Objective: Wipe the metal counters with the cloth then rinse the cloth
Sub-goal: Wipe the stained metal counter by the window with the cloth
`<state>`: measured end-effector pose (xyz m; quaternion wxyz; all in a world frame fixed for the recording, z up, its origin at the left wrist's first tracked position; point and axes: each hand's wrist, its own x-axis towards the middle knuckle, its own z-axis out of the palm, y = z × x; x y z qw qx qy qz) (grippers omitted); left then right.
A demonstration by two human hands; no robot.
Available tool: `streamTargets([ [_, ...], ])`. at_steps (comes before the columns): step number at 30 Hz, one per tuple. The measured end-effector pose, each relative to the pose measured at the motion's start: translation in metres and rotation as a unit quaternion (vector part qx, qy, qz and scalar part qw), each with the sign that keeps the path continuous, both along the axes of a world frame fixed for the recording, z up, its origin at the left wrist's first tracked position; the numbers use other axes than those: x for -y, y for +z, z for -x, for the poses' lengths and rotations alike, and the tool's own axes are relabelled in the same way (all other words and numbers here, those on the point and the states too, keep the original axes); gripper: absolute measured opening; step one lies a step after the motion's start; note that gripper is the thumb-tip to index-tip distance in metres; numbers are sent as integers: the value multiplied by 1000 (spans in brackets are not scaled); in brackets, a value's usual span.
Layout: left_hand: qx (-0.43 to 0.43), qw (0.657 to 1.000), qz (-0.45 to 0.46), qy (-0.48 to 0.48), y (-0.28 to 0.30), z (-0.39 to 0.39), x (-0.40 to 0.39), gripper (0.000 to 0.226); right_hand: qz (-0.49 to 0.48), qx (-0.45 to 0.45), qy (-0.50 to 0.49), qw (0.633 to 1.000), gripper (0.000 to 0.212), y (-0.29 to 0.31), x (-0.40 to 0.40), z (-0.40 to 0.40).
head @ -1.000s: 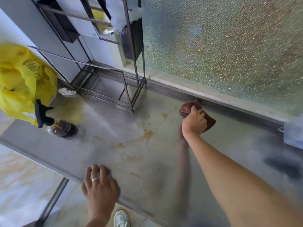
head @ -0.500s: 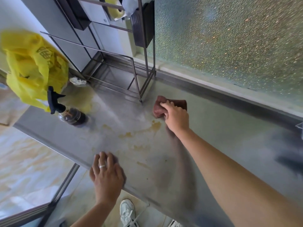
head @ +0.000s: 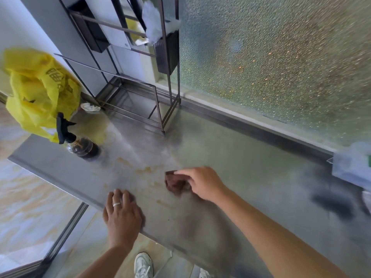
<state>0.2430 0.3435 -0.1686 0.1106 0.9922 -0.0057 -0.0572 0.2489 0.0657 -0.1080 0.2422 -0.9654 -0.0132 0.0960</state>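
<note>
Head view: the right hand (head: pixel 202 183) presses a dark red cloth (head: pixel 174 182) flat on the metal table (head: pixel 251 171), fingers spread over it. The left hand (head: pixel 122 213) lies flat and open on the near edge of the table and holds nothing.

The job looks only partly done. Yellow-brown stains (head: pixel 144 169) lie just left of the cloth, and more spots sit near the left hand. A big yellow smear is farther left, by the spray bottle (head: pixel 80 143). The table to the right of the cloth looks cleaner. The rinse is not done, and no sink can be seen.

The table is dull, smooth, grey steel with a folded front edge. The cloth looks soft and bunched. The bottle is clear with dark liquid and a black trigger top. A crinkly yellow bag (head: pixel 38 91) sits behind it. A thin wire rack (head: pixel 160 109) stands at the back, by bumpy glass (head: pixel 271 57).
</note>
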Motion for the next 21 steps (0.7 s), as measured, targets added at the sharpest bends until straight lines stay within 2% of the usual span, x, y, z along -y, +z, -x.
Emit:
streamTargets([
  [2, 6, 1000, -3, 1, -1, 0, -1, 47, 24, 81, -104, 991, 45, 10, 29, -25],
  [4, 10, 1000, -4, -2, -2, -1, -1, 49, 51, 125, -193, 972, 43, 11, 52, -54],
  [7, 16, 1000, -9, -6, -3, -2, -2, 50, 50, 102, -297, 948, 42, -16, 60, -100],
  [9, 16, 1000, -15, -9, -4, -2, -4, 49, 44, 96, -332, 937, 41, -38, 42, -123],
  [13, 30, 999, -19, -17, -8, -4, -6, 45, 4, 135, -301, 944, 46, -62, -3, -152],
  [21, 46, 998, -18, -37, -8, -4, -8, 44, 23, 153, -149, 977, 37, -54, -1, -140],
])
